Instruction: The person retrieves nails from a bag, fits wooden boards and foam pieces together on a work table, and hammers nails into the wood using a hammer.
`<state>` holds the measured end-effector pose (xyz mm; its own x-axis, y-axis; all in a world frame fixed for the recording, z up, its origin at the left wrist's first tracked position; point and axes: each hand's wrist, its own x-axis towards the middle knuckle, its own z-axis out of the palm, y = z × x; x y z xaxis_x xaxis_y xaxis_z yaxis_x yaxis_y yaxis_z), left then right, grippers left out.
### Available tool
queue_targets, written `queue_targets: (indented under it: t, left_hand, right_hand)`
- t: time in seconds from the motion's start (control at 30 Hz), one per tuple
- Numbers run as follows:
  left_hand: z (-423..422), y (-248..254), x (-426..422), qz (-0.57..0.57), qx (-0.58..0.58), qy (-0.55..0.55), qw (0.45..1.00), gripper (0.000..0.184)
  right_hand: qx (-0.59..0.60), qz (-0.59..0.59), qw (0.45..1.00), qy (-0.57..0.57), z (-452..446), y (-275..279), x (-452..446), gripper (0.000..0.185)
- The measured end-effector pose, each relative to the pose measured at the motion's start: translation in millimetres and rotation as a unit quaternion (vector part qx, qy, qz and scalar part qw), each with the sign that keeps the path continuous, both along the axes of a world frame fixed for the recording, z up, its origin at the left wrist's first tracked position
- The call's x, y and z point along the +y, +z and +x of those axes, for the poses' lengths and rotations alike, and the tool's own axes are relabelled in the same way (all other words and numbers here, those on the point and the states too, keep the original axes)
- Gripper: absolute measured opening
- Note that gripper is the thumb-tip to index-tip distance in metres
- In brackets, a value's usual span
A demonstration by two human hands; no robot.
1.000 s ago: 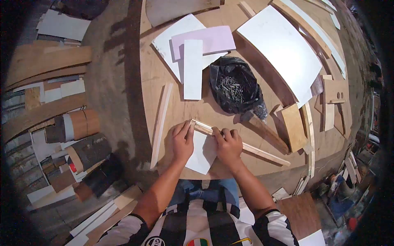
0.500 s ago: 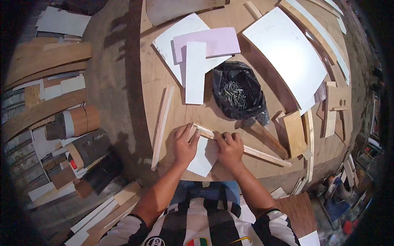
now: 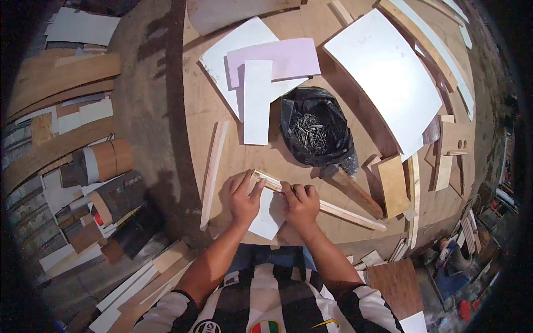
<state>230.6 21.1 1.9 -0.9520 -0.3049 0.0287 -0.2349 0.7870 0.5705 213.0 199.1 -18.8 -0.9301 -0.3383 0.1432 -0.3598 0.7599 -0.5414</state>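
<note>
My left hand (image 3: pixel 244 201) is closed on the left end of a narrow wooden strip (image 3: pixel 351 215), fingers on its far side and thumb on the near side. Farther along, my right hand (image 3: pixel 301 204) pinches the same strip, which slants off to the right beyond it. Between the hands, the strip's edge lies along the far side of a small white board (image 3: pixel 268 215) on the table. A hammer (image 3: pixel 354 191) with a wooden handle rests just beyond my right hand. Past it sits a black plastic bag (image 3: pixel 345 130) full of loose nails (image 3: pixel 311 133).
White panels and a pale pink panel (image 3: pixel 300 58) overlap at the back of the plywood table (image 3: pixel 222 161). A large white panel (image 3: pixel 388 72) lies at the right. Another strip (image 3: pixel 214 175) is by the left edge. Offcuts (image 3: pixel 66 77) cover the floor at left.
The view has shifted slightly, so the table things appear a little farther left. Both hands keep their hold on the wooden strip, with little other visible movement.
</note>
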Motion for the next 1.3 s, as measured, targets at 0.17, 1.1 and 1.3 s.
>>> queue_targets:
  t: [0.17,1.1,1.3]
  left_hand:
    - [1,-4,-1,-0.001,0.007,-0.003,1.000,0.039]
    - [0,-1,-2,-0.023,0.007,-0.006,1.000,0.038]
    - [3,2,-2,-0.023,-0.027,0.008,0.999,0.039]
  right_hand:
    - [-0.011,0.000,1.000,-0.010,0,6,-1,0.041]
    - [0.004,0.048,0.999,-0.022,4,6,11,0.043]
    - [-0.009,0.043,0.995,-0.089,27,1,36,0.033]
